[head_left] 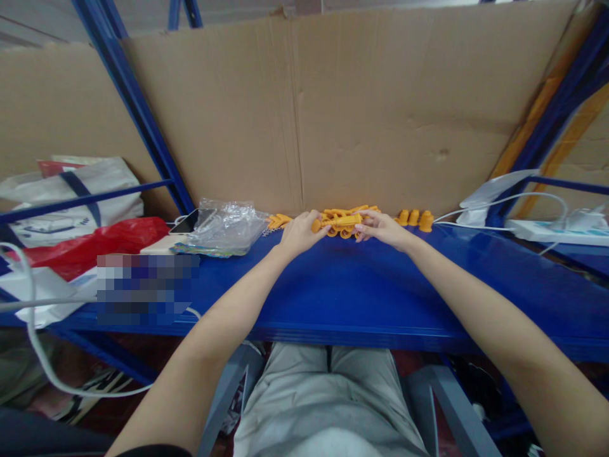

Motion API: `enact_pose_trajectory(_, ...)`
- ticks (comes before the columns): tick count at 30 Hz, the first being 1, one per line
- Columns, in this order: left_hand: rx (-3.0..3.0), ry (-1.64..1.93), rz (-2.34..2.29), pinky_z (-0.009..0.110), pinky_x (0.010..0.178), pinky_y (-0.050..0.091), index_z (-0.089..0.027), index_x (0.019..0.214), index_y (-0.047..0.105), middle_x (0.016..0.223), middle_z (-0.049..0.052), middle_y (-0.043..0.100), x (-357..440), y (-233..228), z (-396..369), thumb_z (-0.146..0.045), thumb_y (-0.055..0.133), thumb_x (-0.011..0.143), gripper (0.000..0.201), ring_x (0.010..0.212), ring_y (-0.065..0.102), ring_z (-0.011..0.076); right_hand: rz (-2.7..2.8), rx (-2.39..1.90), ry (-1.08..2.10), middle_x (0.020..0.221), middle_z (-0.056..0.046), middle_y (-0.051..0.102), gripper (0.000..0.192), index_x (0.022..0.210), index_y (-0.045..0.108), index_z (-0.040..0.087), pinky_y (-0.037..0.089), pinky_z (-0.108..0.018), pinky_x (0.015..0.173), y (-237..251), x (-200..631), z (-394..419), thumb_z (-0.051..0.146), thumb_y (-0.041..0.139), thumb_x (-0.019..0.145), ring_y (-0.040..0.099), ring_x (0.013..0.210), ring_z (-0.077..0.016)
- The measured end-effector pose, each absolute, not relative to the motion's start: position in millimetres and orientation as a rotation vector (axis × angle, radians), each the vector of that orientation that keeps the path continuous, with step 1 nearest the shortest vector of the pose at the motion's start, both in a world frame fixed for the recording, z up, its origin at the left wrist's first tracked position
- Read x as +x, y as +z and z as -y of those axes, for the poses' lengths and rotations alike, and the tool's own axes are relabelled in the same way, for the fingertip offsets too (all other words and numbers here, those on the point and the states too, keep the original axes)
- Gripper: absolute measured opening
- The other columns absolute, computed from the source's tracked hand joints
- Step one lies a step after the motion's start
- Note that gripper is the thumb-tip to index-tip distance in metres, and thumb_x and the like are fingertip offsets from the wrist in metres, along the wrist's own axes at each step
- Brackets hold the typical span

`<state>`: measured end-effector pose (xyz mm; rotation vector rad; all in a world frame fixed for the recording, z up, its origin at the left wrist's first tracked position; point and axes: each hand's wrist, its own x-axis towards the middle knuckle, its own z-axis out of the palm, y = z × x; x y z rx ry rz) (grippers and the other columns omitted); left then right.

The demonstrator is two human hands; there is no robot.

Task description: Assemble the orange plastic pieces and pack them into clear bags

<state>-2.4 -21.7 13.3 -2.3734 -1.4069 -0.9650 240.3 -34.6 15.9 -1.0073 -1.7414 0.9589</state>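
Note:
Both hands reach to the far edge of a blue shelf [342, 292], against a cardboard back wall. My left hand [299, 233] pinches a small orange rubber piece at its fingertips, beside a pile of orange rubber parts [343, 220]. Touching the right side of that pile, my right hand [383, 228] has its fingers curled on the parts. A few orange caps [415, 219] stand upright in a row to the right of the pile. More orange pieces [276, 221] lie to the left of my left hand.
A crumpled clear plastic bag [226, 227] lies left of the pile, over a phone [186, 222]. Red and white bags [95, 241] fill the far left. A white power strip [552, 231] with cables sits at the right. Blue rack posts [137, 114] rise on the left.

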Motion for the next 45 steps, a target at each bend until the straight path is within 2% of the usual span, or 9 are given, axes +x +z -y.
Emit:
enact_pose_trajectory(7,-2.381,-1.009,1.347,0.033,0.082,0.051,-0.022,0.102,0.061,0.102,0.008,0.071,-1,13,22,-0.044,0.061,0.090,0.025,0.097,0.067,0.0237,1.722,-0.990,0.919,0.065,-0.002,0.072,0.037,0.087,0.065,0.018,0.055,-0.026,0.062,23,238,41,0.049,0.080,0.074,0.068,0.058,-0.0142)
enact_pose_trajectory(10,-2.359,-0.998,1.334,0.032,0.081,0.051,-0.022,0.104,0.062,0.102,0.007,0.071,-1,14,24,-0.045,0.061,0.089,0.027,0.096,0.067,0.0229,1.724,-1.039,0.907,0.060,-0.004,0.071,0.049,0.068,0.063,0.018,0.053,-0.023,0.057,24,235,45,0.065,0.072,0.075,0.066,0.053,-0.0132)
enact_pose_trajectory(13,-2.353,-0.973,1.350,0.032,0.080,0.051,-0.022,0.105,0.062,0.101,0.008,0.070,-1,15,25,-0.044,0.061,0.090,0.027,0.095,0.067,0.0231,1.693,-1.093,0.911,0.056,-0.004,0.068,0.055,0.062,0.060,0.018,0.051,-0.022,0.053,23,232,46,0.070,0.066,0.077,0.065,0.050,-0.0125)
enact_pose_trajectory(17,-2.367,-0.956,1.359,0.033,0.081,0.051,-0.022,0.105,0.062,0.101,0.008,0.070,-2,15,24,-0.044,0.061,0.090,0.028,0.095,0.067,0.0239,1.683,-1.150,0.914,0.061,-0.005,0.071,0.047,0.068,0.062,0.017,0.049,-0.020,0.049,21,230,43,0.061,0.064,0.085,0.065,0.050,-0.0122)
enact_pose_trajectory(21,-2.369,-0.948,1.371,0.032,0.080,0.051,-0.022,0.104,0.062,0.101,0.008,0.070,-2,14,22,-0.046,0.062,0.089,0.028,0.095,0.067,0.0237,1.676,-1.146,0.911,0.085,-0.005,0.076,0.030,0.101,0.068,0.018,0.052,-0.021,0.052,19,235,38,0.043,0.072,0.086,0.068,0.057,-0.0122)
enact_pose_trajectory(24,-2.373,-0.956,1.386,0.032,0.081,0.051,-0.022,0.104,0.062,0.103,0.008,0.070,-3,14,22,-0.046,0.063,0.088,0.028,0.097,0.067,0.0240,1.701,-1.043,0.901,0.095,-0.003,0.075,0.045,0.120,0.064,0.021,0.057,-0.025,0.060,16,241,33,0.032,0.079,0.078,0.069,0.063,-0.0120)
enact_pose_trajectory(30,-2.366,-0.938,1.406,0.033,0.080,0.051,-0.022,0.104,0.062,0.104,0.009,0.071,-3,14,23,-0.045,0.062,0.089,0.028,0.097,0.067,0.0253,1.738,-0.991,0.875,0.086,-0.002,0.073,0.041,0.113,0.069,0.021,0.060,-0.030,0.066,13,243,30,0.031,0.081,0.075,0.069,0.064,-0.0131)
enact_pose_trajectory(40,-2.374,-0.989,1.382,0.031,0.079,0.051,-0.023,0.101,0.062,0.102,0.008,0.071,-3,13,22,-0.045,0.064,0.088,0.026,0.095,0.067,0.0235,1.706,-1.029,0.833,0.077,-0.001,0.073,0.034,0.108,0.071,0.018,0.058,-0.028,0.063,16,240,34,0.030,0.080,0.077,0.067,0.058,-0.0122)
enact_pose_trajectory(45,-2.370,-0.972,1.380,0.032,0.081,0.051,-0.022,0.103,0.062,0.104,0.008,0.070,-3,13,22,-0.045,0.063,0.089,0.027,0.098,0.067,0.0240,1.734,-1.027,0.821,0.081,-0.003,0.074,0.035,0.107,0.070,0.017,0.058,-0.026,0.060,15,241,33,0.035,0.079,0.078,0.067,0.059,-0.0122)
